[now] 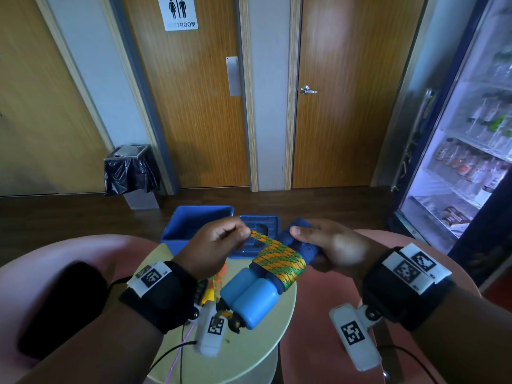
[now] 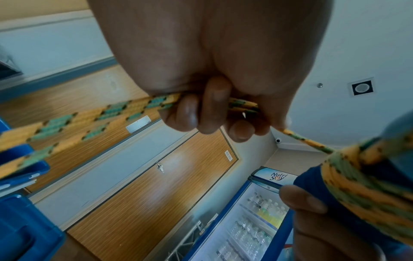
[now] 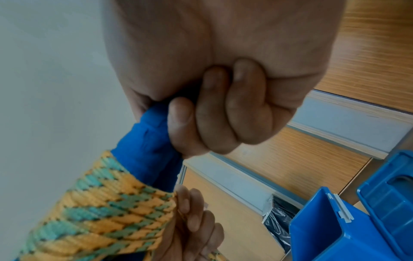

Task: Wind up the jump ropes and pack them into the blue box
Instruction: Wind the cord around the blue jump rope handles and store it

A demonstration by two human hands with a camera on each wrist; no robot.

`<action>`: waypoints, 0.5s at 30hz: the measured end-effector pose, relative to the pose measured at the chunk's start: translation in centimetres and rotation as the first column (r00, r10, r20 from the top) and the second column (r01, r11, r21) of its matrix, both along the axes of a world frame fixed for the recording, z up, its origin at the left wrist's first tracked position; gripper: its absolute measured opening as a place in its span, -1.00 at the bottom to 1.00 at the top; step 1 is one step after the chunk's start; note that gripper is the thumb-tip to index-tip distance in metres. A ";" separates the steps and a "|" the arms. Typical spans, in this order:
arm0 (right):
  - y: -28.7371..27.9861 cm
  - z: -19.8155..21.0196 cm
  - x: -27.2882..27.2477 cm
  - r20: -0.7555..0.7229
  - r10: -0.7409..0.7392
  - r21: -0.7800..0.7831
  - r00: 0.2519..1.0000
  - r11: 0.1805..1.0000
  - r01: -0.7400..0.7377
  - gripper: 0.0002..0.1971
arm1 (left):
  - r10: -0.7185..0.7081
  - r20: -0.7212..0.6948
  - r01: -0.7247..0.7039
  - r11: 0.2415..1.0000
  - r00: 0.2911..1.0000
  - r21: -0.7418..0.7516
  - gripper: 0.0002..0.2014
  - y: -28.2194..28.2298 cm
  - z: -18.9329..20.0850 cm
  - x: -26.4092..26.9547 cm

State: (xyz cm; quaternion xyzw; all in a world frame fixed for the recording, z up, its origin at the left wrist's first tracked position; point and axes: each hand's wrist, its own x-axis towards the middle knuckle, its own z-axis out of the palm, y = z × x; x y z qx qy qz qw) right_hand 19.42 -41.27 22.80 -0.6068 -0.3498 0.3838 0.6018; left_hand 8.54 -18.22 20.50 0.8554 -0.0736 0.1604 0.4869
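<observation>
Just beyond the right hand (image 1: 329,246), the paired blue handles (image 1: 250,293) are gripped at their dark upper ends, with the orange-green rope (image 1: 279,261) coiled directly below that grasp. A free rope strand is pinched by the left hand (image 1: 214,242), stretched taut from the coil. Behind both hands, the blue box (image 1: 194,225) is set open on the round table (image 1: 266,342).

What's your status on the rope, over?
Left hand pinches the orange-green rope; right hand grips the blue handles. Rope mostly wound. Blue box open, nothing blocking.
</observation>
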 end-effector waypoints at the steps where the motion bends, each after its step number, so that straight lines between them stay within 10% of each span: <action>1: 0.0 0.1 -0.1 -0.009 -0.003 0.014 1.000 1.000 0.003 -0.71 | -0.003 -0.008 0.003 1.000 1.000 -0.017 -0.72 0.0 -0.2 -0.1; 7: 1.1 -0.3 -1.1 -0.074 -0.042 0.117 0.996 0.992 0.051 -0.71 | -0.026 -0.201 -0.045 0.940 0.979 -0.340 -0.71 -0.5 -1.4 -0.1; 12: 3.6 -0.7 -2.9 -0.282 -0.191 0.212 0.940 0.943 0.255 -0.66 | -0.004 -0.243 -0.212 0.475 0.970 -0.854 -0.81 -5.1 -3.0 -0.6; 15: 5.1 -0.9 -4.2 -0.345 -0.337 0.195 0.876 0.887 0.418 -0.68 | 0.064 -0.152 -0.164 0.451 0.986 -0.877 -0.67 -7.5 -2.4 -0.6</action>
